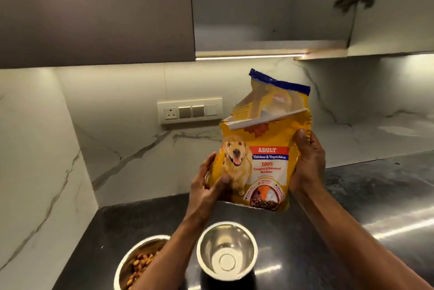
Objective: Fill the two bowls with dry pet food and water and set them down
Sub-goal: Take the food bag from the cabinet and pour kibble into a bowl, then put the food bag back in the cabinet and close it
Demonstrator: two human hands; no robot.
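Bag (263, 160) upright, clasped between left hand (209, 186) and right hand (307, 163), above and behind empty bowl (227, 249); kibble bowl (138, 264) left of it.

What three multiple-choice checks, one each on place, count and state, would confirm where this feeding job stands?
1. Where is the bowl with kibble?
A. Left of the empty bowl
B. Right of the empty bowl
C. Inside the cabinet

2. How many bowls are on the counter?
A. One
B. Two
C. Three

3. What state is the bag in?
A. Sealed, lying flat
B. Open at the top, held upright in both hands
C. Tipped over, pouring

Key:
1 A: the kibble bowl sits left of the empty bowl, partly behind the left forearm.
2 B: only those two steel bowls show on the counter.
3 B: the bag has its top torn open, with the left hand and right hand gripping its sides above the counter.
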